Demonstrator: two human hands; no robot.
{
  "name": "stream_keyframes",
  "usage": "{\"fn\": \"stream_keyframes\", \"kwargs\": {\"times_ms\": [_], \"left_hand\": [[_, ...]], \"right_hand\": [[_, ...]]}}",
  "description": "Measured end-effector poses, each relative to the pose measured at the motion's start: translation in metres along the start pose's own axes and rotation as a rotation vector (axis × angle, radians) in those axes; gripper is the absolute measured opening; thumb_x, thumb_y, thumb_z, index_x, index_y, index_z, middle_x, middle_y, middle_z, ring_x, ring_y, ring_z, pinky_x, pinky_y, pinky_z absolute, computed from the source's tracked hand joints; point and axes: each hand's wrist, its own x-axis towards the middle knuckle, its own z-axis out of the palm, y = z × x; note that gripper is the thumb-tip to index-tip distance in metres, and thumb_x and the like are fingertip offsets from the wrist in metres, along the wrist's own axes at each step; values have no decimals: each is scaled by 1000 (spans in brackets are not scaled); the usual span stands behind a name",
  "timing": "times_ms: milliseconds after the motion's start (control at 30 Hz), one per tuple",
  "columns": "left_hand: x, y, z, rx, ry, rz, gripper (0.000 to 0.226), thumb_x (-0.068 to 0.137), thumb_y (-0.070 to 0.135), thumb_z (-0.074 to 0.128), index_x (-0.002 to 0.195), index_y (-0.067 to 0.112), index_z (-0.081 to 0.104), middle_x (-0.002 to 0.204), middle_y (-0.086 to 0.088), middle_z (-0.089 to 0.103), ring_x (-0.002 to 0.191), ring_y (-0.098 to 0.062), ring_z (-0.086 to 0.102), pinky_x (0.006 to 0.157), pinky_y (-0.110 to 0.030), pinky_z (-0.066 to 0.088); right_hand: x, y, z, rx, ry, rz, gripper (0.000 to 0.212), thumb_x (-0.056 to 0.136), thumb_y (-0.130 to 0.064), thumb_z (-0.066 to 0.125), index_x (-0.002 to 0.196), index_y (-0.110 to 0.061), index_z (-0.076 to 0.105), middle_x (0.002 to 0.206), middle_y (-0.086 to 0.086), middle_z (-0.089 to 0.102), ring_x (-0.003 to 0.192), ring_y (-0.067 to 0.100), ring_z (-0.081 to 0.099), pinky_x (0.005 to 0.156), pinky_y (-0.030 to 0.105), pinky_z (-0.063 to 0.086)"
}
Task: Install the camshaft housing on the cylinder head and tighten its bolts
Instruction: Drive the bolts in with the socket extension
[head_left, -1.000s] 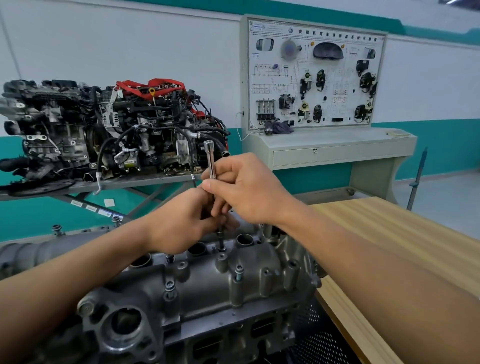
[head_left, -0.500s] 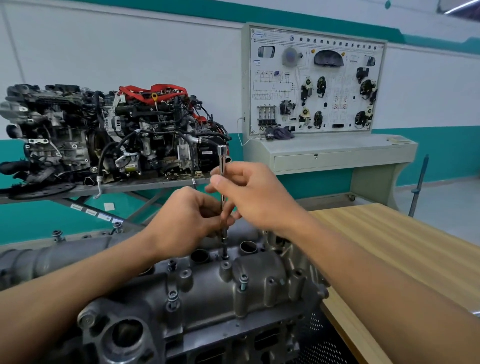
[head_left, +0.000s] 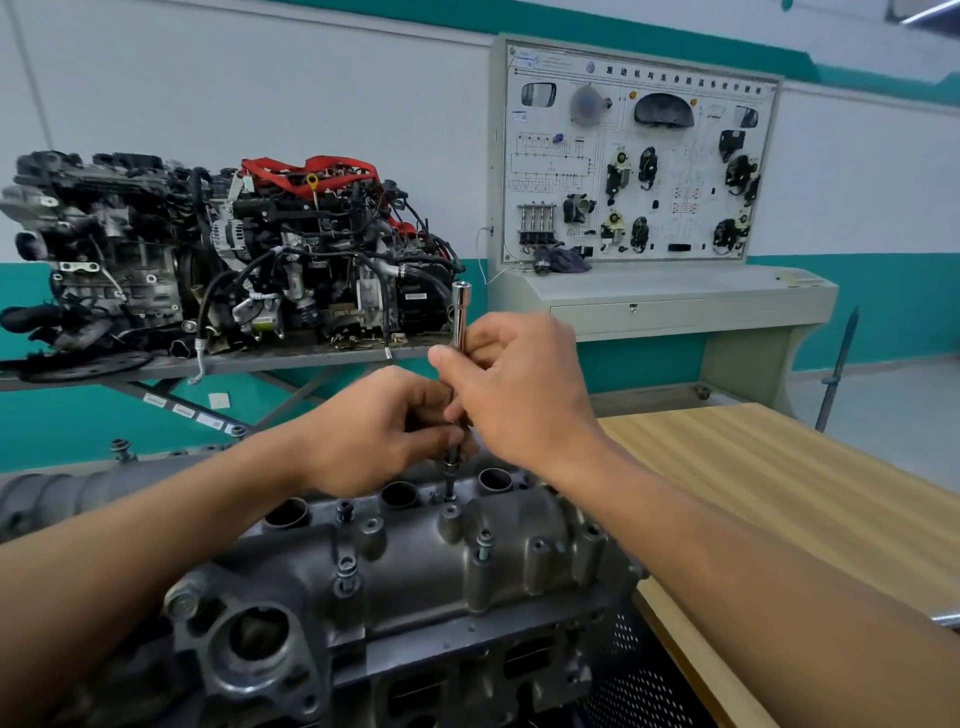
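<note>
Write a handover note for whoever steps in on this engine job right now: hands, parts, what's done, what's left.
Left hand grips the socket bar low down; right hand pinches it higher up.
The bar stands upright, its tip down at the far edge of the housing, between two round openings.
Done: housing sits on the cylinder head, bolts started.
Left: the near ones stand proud; run them down, then tighten all.

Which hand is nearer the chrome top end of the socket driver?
Right. The right hand pinches the socket driver just below its chrome top end; the left hand grips it lower, near the camshaft housing.
</note>
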Motion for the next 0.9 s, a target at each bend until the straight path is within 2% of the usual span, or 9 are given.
{"fn": "stream_keyframes", "kwargs": {"times_ms": [67, 133, 200, 300, 367, 433, 500, 600, 900], "left_hand": [[-3, 5, 2, -59, 21, -13, 10, 95, 6, 65, 91, 13, 71, 77, 10, 75, 69, 0, 66, 69, -17, 50], [-7, 13, -4, -144, 109, -5, 14, 94, 3, 64, 88, 14, 71, 75, 9, 75, 72, 1, 68, 70, -20, 55], [-10, 19, -18, -184, 229, 26, 10, 93, 4, 65, 87, 8, 72, 77, -2, 76, 77, -9, 73, 73, -32, 62], [-24, 15, -37, -125, 303, -1, 17, 89, 12, 72, 88, -5, 72, 81, -29, 71, 69, -43, 66, 71, -56, 58], [-39, 6, -40, -57, 322, -47, 17, 87, 17, 75, 88, -1, 75, 79, -22, 73, 73, -42, 67, 70, -53, 58], [-52, 1, -38, -22, 344, -86, 13, 85, 18, 77, 86, 5, 77, 74, -11, 75, 67, -27, 72, 68, -45, 60], [-57, -2, -34, -9, 376, -120, 11, 84, 18, 78, 85, 7, 78, 72, -7, 76, 65, -21, 73, 68, -44, 61], [-58, -6, -33, -16, 423, -160, 8, 84, 19, 79, 84, 11, 79, 71, -3, 77, 65, -22, 73, 69, -45, 61], [-63, -9, -29, -4, 440, -209, 8, 82, 25, 81, 77, 20, 78, 66, 3, 75, 61, -18, 72, 68, -47, 61]], "right_hand": [[3, -8, -6, -12, -85, 0, 29, 90, -16, 71, 70, 3, 64, 53, 6, 68, 45, 11, 67, 46, 32, 57], [12, -22, -13, 30, -160, -49, 25, 92, -15, 68, 74, 3, 67, 58, 7, 70, 46, 13, 68, 46, 30, 56], [25, -38, -15, 103, -209, -92, 22, 95, -12, 65, 80, 3, 69, 65, 7, 72, 47, 16, 68, 45, 26, 53], [38, -54, -4, 114, -313, -111, 22, 99, -10, 58, 86, 4, 69, 71, 0, 73, 49, 17, 67, 45, 24, 51], [34, -55, 8, 134, -413, -72, 20, 101, -8, 54, 92, 4, 67, 80, 1, 74, 52, 14, 66, 45, 22, 49], [27, -53, 18, 168, -479, -36, 17, 102, -7, 51, 97, 2, 64, 84, 2, 73, 54, 12, 64, 47, 21, 49], [25, -52, 24, 177, -498, -25, 16, 103, -8, 49, 101, 1, 63, 88, 4, 74, 55, 12, 63, 48, 21, 50], [27, -54, 27, 167, -508, -10, 16, 104, -9, 48, 103, -2, 63, 95, 10, 74, 56, 12, 62, 49, 20, 50], [25, -53, 30, 151, -558, 7, 17, 104, -10, 48, 103, -5, 64, 97, 7, 75, 59, 15, 65, 50, 20, 49]]}}
